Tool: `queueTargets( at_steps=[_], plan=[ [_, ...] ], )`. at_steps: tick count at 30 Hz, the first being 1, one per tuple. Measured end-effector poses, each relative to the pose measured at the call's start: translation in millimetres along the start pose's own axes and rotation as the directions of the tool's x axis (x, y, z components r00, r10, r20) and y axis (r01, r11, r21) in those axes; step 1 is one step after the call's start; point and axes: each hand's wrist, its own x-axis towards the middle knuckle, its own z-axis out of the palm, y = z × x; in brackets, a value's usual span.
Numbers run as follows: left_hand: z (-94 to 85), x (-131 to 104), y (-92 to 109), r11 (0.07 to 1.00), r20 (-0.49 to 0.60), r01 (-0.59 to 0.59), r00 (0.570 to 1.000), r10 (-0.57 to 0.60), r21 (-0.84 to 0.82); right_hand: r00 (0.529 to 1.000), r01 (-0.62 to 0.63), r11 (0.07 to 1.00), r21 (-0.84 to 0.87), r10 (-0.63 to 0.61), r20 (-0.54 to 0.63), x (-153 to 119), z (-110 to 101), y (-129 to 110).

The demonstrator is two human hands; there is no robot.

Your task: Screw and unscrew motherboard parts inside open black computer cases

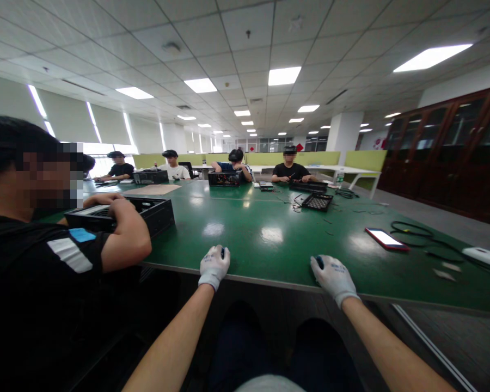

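Observation:
Both hands wear white gloves with blue print and rest at the near edge of the green table. My left hand is closed, its fingers curled. A small dark patch shows at its thumb side; what it is cannot be made out. My right hand lies farther right, also curled closed, with a similar dark patch by its thumb and index finger. The hands are well apart. A phone with a red edge and a bright screen lies to the right of my right hand.
At left, a person leans over a black computer case. Several people sit across the table, near another open case. A black mesh part lies mid-table. Black cables and a white power strip are at right.

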Motion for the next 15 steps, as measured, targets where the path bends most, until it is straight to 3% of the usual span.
queueTargets(
  at_steps=[15],
  plan=[
    [4.8, -4, 11, 1.000, -0.001, 0.006, 1.000, -0.006, 0.003, 1.000, 0.007, 1.000, 0.001, -0.007, -0.005, 0, -3, 11]
  ],
)
